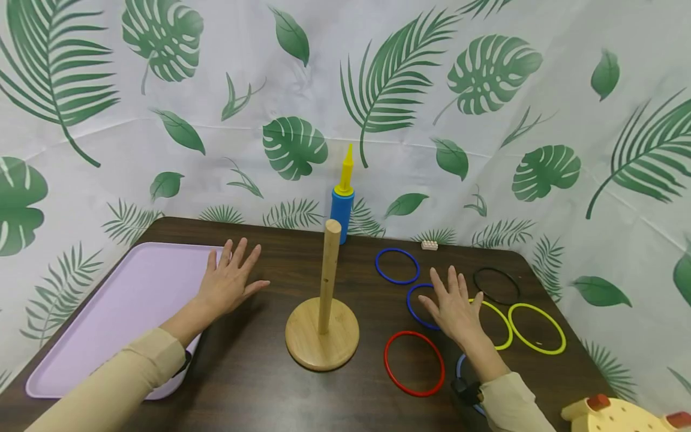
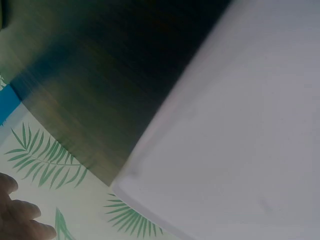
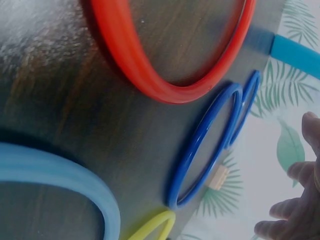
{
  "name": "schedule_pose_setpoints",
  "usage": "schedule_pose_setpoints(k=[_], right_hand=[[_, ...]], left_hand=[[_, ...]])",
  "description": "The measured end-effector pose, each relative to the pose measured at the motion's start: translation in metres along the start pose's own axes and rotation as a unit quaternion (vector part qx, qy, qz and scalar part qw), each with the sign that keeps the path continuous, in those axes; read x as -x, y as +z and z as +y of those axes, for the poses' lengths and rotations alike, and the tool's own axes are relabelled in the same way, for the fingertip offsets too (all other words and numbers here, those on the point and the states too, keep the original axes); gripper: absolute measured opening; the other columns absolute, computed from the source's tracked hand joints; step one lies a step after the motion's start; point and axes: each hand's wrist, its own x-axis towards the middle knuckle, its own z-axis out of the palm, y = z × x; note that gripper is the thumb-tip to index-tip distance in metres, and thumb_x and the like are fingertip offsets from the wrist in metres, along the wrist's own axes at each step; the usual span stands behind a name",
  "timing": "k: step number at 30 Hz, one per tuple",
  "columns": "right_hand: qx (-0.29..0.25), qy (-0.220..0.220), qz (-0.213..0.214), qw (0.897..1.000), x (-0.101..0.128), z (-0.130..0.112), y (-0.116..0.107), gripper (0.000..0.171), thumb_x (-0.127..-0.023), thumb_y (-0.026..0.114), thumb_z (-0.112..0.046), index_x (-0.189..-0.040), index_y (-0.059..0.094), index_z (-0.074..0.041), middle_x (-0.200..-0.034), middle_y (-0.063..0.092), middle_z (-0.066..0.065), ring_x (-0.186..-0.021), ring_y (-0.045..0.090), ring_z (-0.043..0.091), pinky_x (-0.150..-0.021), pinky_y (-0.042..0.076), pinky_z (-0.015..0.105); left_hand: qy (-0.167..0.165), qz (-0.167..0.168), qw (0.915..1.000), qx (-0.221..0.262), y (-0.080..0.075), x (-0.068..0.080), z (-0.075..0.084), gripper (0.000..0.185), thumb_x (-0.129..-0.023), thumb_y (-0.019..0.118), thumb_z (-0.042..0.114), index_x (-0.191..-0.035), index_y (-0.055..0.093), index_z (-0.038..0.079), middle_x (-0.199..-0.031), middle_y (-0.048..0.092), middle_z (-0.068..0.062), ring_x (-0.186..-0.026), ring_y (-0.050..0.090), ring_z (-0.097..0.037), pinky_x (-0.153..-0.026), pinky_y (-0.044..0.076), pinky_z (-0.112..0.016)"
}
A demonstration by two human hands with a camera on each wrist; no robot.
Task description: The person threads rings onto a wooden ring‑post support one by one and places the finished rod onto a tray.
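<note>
Head view: the left hand lies flat, fingers spread, holding nothing, at the lilac tray's 2 o'clock corner. The right hand, equally flat and empty, covers a blue ring at 3 o'clock from the wooden peg.

Left wrist view: tray edge, bare fingertips.

Right wrist view: red ring, blue ring, fingers uncurled.

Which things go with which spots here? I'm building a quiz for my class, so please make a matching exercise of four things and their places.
Things:
1. lilac tray
2. red ring
3. wooden peg stand
4. blue and yellow pump

Places:
A. upright at the table's far edge
B. middle of the table, between the hands
C. nearest ring to the peg stand's base
D. at the table's left, beside the left hand

Pairs: 1-D, 2-C, 3-B, 4-A
</note>
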Motion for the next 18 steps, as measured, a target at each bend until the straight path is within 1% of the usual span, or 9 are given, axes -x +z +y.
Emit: schedule_pose_setpoints(k=[6,9,10,12,13,14,16,18], right_hand=[[-0.007,-0.005,0.004,1.000,0.002,0.002,-0.001,0.069,-0.095,0.050,-0.042,-0.149,0.023,-0.009,-0.152,0.005,0.031,-0.139,0.005,0.048,-0.098,-0.002,0.077],[-0.013,-0.016,0.020,1.000,0.005,0.002,-0.001,0.067,-0.095,0.052,-0.040,-0.148,0.026,-0.008,-0.151,0.009,0.032,-0.138,0.010,0.049,-0.098,0.003,0.076],[-0.015,-0.023,0.033,0.999,0.006,0.002,-0.002,0.066,-0.094,0.053,-0.037,-0.147,0.029,-0.007,-0.150,0.013,0.032,-0.136,0.015,0.050,-0.098,0.007,0.076],[-0.024,-0.046,0.064,0.997,0.009,0.003,-0.002,0.061,-0.093,0.058,-0.031,-0.143,0.037,-0.004,-0.145,0.027,0.033,-0.130,0.029,0.051,-0.098,0.020,0.073],[-0.030,-0.059,0.079,0.995,0.010,0.004,-0.002,0.057,-0.091,0.061,-0.026,-0.139,0.042,-0.002,-0.140,0.036,0.033,-0.125,0.037,0.050,-0.096,0.028,0.070],[-0.039,-0.073,0.094,0.992,0.012,0.004,-0.002,0.053,-0.089,0.064,-0.022,-0.134,0.048,0.000,-0.133,0.044,0.032,-0.118,0.044,0.049,-0.093,0.035,0.066],[-0.054,-0.100,0.114,0.987,0.015,0.004,-0.001,0.040,-0.085,0.069,-0.014,-0.121,0.059,0.002,-0.113,0.060,0.026,-0.099,0.057,0.042,-0.082,0.047,0.055],[-0.073,-0.117,0.107,0.985,0.017,0.003,-0.001,0.028,-0.082,0.071,-0.009,-0.108,0.065,0.001,-0.097,0.066,0.017,-0.085,0.061,0.029,-0.073,0.050,0.044]], left_hand=[[0.004,-0.004,1.0000,0.000,-0.001,0.001,0.001,0.074,-0.088,0.059,0.046,-0.145,0.033,0.006,-0.147,0.029,-0.027,-0.135,0.023,-0.049,-0.105,0.019,-0.067],[0.006,-0.014,0.9999,0.006,-0.002,0.003,0.003,0.075,-0.089,0.058,0.047,-0.145,0.033,0.005,-0.147,0.028,-0.028,-0.135,0.024,-0.049,-0.105,0.020,-0.066],[0.008,-0.019,0.9996,0.019,-0.003,0.003,0.005,0.075,-0.089,0.057,0.048,-0.145,0.033,0.005,-0.147,0.028,-0.028,-0.134,0.024,-0.050,-0.105,0.021,-0.066],[0.017,-0.026,0.9969,0.072,-0.005,0.005,0.009,0.076,-0.088,0.058,0.046,-0.144,0.034,0.002,-0.146,0.030,-0.030,-0.133,0.026,-0.051,-0.104,0.023,-0.066],[0.024,-0.031,0.9935,0.107,-0.005,0.006,0.012,0.077,-0.088,0.060,0.045,-0.144,0.034,0.000,-0.145,0.031,-0.030,-0.132,0.026,-0.052,-0.104,0.024,-0.065],[0.029,-0.039,0.9875,0.150,-0.006,0.007,0.015,0.078,-0.087,0.062,0.044,-0.144,0.033,-0.001,-0.145,0.031,-0.030,-0.132,0.027,-0.052,-0.104,0.024,-0.065],[0.044,-0.055,0.9718,0.225,-0.007,0.010,0.021,0.081,-0.085,0.066,0.043,-0.143,0.033,-0.003,-0.143,0.035,-0.029,-0.130,0.031,-0.051,-0.103,0.029,-0.063],[0.063,-0.066,0.9569,0.276,-0.005,0.014,0.027,0.085,-0.081,0.070,0.042,-0.142,0.034,-0.004,-0.141,0.040,-0.028,-0.128,0.037,-0.049,-0.101,0.034,-0.060]])
